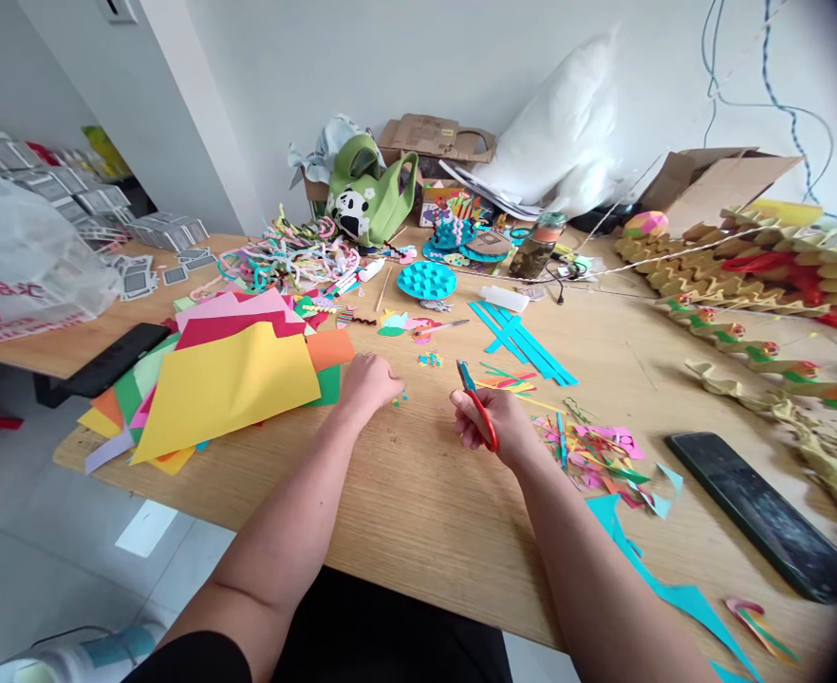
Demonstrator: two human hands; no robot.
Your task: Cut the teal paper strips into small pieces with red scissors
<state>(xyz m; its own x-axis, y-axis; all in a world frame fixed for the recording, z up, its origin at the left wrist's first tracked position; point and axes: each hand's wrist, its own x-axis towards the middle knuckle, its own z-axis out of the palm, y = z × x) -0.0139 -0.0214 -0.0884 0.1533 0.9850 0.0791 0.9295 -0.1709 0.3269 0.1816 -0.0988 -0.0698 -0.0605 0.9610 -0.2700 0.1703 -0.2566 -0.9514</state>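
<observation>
My right hand holds red-handled scissors with the blades pointing up and away, above the wooden table. To its left, my left hand rests low over the table with its fingers closed; whatever it may pinch is too small to make out. Tiny blue and green paper bits lie beside its fingertips. A small pile of cut bits sits farther back, between the hands. Thin coloured paper strips lie just behind the scissors, and blue strips behind those.
Coloured sheets are stacked at the left. Paper scraps and a black phone lie at the right. Farther back are a blue round piece, pipe cleaners, a green panda bag, a jar and egg trays.
</observation>
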